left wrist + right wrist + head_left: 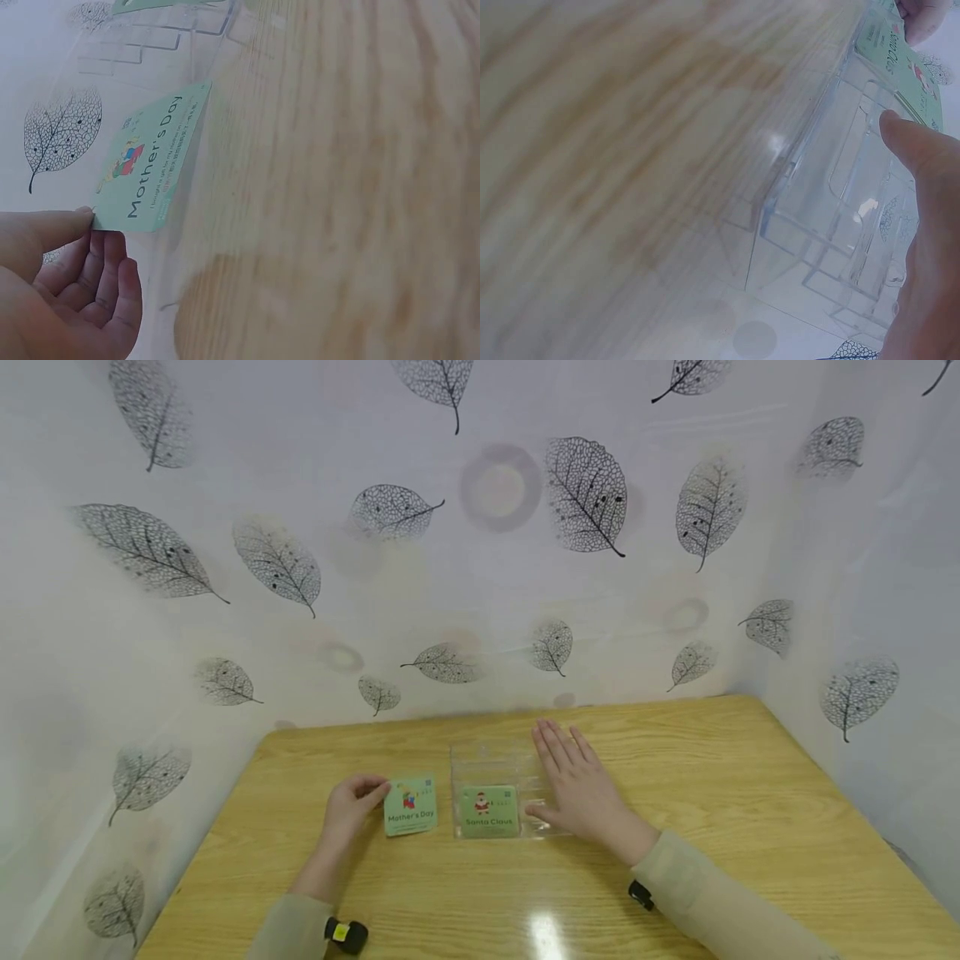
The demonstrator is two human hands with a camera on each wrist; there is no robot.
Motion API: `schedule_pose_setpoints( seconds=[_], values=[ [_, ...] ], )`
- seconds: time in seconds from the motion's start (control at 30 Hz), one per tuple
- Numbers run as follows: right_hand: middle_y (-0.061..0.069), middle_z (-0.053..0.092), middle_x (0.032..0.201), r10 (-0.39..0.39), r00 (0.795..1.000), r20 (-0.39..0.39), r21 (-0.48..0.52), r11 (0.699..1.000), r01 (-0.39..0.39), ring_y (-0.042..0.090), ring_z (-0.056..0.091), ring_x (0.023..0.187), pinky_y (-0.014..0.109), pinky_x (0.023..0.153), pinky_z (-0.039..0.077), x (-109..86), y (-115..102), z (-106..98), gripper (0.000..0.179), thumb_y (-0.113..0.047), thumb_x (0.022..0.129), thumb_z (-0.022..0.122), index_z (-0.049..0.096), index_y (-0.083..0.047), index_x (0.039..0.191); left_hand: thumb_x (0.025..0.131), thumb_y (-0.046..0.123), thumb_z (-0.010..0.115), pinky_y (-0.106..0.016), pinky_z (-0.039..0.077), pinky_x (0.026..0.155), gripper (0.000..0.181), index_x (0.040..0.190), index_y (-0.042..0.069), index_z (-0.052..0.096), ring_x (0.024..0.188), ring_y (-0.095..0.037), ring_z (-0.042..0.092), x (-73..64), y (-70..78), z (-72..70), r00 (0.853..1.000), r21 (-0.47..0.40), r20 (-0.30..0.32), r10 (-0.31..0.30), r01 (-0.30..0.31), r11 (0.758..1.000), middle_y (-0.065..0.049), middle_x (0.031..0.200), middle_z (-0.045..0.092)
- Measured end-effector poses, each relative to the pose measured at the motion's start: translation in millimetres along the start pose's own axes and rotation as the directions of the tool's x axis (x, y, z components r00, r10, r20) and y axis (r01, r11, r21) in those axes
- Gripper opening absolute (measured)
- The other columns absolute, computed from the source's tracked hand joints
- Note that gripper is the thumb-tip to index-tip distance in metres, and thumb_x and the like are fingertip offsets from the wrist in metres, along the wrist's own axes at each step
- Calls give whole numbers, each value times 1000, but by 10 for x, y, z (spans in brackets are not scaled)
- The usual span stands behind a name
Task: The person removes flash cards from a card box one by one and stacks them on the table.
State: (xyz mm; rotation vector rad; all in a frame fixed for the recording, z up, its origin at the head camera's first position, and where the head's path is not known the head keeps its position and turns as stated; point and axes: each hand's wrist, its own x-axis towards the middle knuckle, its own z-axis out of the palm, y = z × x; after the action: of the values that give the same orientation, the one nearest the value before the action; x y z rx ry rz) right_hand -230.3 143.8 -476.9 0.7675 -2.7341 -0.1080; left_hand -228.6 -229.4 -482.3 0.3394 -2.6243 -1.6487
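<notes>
My left hand (349, 808) pinches a green Mother's Day card (409, 807) by its left edge, between thumb and fingers. In the left wrist view the card (154, 161) is tilted, its printed face showing. Just right of it stands a clear plastic card holder (480, 767) with stepped sides. A green Santa Claus card (490, 810) sits in the holder's left compartment. My right hand (581, 793) rests on the holder's right part with fingers straight. The right wrist view shows its thumb (915, 139) along the clear holder (817, 225), near the Santa Claus card.
The holder stands on a wooden table (480, 893), toward its back edge. Behind and at both sides hangs a pale curtain (495, 585) printed with leaves. Each wrist wears a dark strap device, the left one (347, 935) bearing a yellow label.
</notes>
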Motion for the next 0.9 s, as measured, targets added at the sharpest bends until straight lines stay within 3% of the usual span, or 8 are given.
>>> schedule_pose_setpoints(
  seconds=[0.23,0.4,0.67,0.9],
  values=[
    [22,17,176,-8,1000,1,-1,1000,8,40,22,163,55,134,18,-11,1,4,116,-78,92,58,21,4,166,102,9,70,-16,49,73,20,113,-7,73,89,-11,61,11,-22,-6,1000,79,-9,20,-19,997,-16,105,74],
    [22,16,176,-6,1000,1,0,1000,6,40,23,163,55,134,17,-14,4,4,117,-78,92,58,21,4,166,101,9,70,-18,49,71,20,113,-8,73,87,-11,60,33,-34,-3,1000,93,5,22,-22,995,-16,103,74],
    [22,16,176,-3,1000,1,-3,1000,3,39,20,164,55,134,16,-8,5,2,117,-79,92,57,20,4,166,101,9,70,-18,50,73,22,114,-8,73,96,-22,64,92,-59,23,999,132,35,23,-28,991,-19,108,73],
    [23,17,176,-4,1000,-2,6,1000,4,40,22,163,55,135,16,-4,5,7,118,-79,92,58,19,4,166,101,11,71,-19,49,74,22,113,-6,74,94,-22,64,110,-45,34,999,152,34,29,-34,988,-18,106,74]
  ],
)
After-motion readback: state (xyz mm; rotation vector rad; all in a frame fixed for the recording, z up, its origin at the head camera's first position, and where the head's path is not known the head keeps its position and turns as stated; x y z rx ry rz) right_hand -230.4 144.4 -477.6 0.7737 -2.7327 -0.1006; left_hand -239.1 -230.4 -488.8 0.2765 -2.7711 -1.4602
